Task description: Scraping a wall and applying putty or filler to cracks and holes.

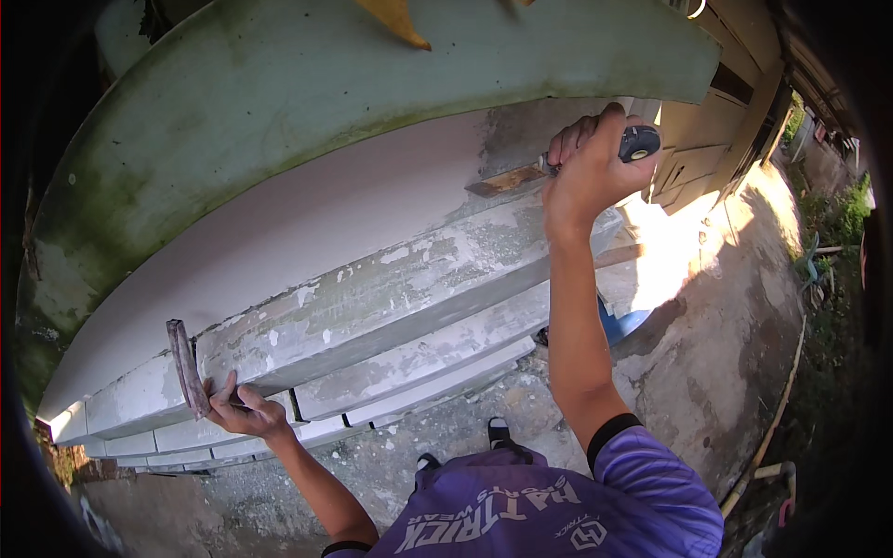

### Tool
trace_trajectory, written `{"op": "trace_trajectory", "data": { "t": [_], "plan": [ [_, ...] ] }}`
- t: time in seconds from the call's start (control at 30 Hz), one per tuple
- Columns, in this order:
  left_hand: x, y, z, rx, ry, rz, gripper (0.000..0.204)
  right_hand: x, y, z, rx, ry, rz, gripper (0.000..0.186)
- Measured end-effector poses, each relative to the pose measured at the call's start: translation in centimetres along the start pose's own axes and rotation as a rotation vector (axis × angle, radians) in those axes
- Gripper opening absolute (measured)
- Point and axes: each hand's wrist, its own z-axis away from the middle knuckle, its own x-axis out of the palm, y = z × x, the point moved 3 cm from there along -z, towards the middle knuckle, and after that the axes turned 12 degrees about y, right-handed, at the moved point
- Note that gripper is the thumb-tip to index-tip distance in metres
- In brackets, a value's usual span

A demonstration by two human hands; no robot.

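Up at the right, my right hand [591, 172] is closed round the dark handle of a putty knife [510, 181]. The knife's smeared blade lies at the wall [372, 181], beside a rough grey patch [521, 130] where the white surface ends. Lower left, my left hand [246, 409] grips the lower end of a narrow, grey-stained plate [186, 367], seen almost edge-on. Some of its fingers stick out, and the exact grip is partly hidden. This plate stands tilted by the end of the upper ledge [372, 284], whose paint is patchy white and grey.
Below the ledge run lower pale steps or blocks [419, 372] with dark gaps. A mossy green curved slab [279, 102] overhangs the wall, with a yellow leaf [395, 20] on top. A blue object [619, 321] lies behind my right forearm on the stained concrete floor [688, 391].
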Motion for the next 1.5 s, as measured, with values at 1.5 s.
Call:
{"op": "trace_trajectory", "data": {
  "t": [1.5],
  "plan": [
    [-0.2,0.2,0.0,-0.032,-0.064,0.05,0.031,-15.8,-8.4,8.2,-0.537,-0.867,0.53,0.046]
  ]
}}
